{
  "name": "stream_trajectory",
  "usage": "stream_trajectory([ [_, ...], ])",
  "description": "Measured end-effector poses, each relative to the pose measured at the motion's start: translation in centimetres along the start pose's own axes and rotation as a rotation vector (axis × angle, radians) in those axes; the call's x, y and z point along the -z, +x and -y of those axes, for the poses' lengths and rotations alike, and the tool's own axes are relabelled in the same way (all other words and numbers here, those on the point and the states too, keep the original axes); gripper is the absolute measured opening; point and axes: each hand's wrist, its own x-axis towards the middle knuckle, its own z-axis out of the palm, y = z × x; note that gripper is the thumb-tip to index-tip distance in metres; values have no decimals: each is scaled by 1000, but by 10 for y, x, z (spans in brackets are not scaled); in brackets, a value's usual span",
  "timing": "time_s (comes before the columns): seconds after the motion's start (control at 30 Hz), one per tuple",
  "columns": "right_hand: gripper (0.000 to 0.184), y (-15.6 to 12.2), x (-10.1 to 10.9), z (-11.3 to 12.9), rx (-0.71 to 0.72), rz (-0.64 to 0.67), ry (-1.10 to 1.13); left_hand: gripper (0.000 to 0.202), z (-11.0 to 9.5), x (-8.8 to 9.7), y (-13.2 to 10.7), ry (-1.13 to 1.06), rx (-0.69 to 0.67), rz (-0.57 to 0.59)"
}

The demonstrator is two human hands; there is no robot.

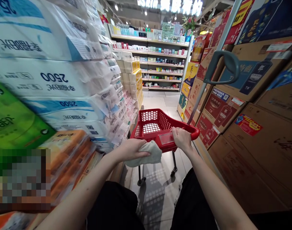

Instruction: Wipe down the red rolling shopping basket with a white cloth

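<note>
A red plastic shopping cart (160, 127) with a meshed basket stands directly in front of me on black legs with casters. My right hand (181, 139) is wrapped around the right part of its handle bar, beside a clear label panel (166, 138). A pale folded cloth (153, 154) hangs from my left hand (135, 149), pressed against the left side of the cart's handle. The left fingers lie over the cloth, and part of the handle is hidden behind it. White mesh shows through at the basket's bottom.
Stacked white tissue packs (52, 80) wall the left side, with orange packs (66, 143) lower down. Cardboard boxes (256, 137) line the right. A metal pole with a grey looped handle (209, 68) slants down behind the cart's right side. Cosmetics shelves (160, 57) cross the aisle's far end.
</note>
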Motion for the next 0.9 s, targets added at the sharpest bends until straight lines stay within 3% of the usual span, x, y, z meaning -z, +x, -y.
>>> stream_trajectory([
  [0.1,57,1,1,-6,-14,11,0,43,-6,3,12,-24,19,116],
  [0.17,57,3,3,-13,-25,4,14,44,-17,-4,18,20,22,107],
  [0.3,56,8,8,-29,-45,-7,78,47,-44,-29,14,224,56,-187],
  [0.37,54,9,12,-36,-27,9,118,39,-50,-42,5,254,-40,-317],
  [0.5,48,8,17,-50,51,57,168,36,-36,-56,-17,150,-273,-450],
  [0.6,43,12,21,-62,113,113,133,35,-15,-61,-27,46,-377,-413],
  [0.73,43,19,26,-66,140,162,83,33,-1,-66,-21,-7,-389,-409],
  [0.9,39,0,23,-31,205,40,70,49,-8,-71,-5,-78,-348,-448],
])
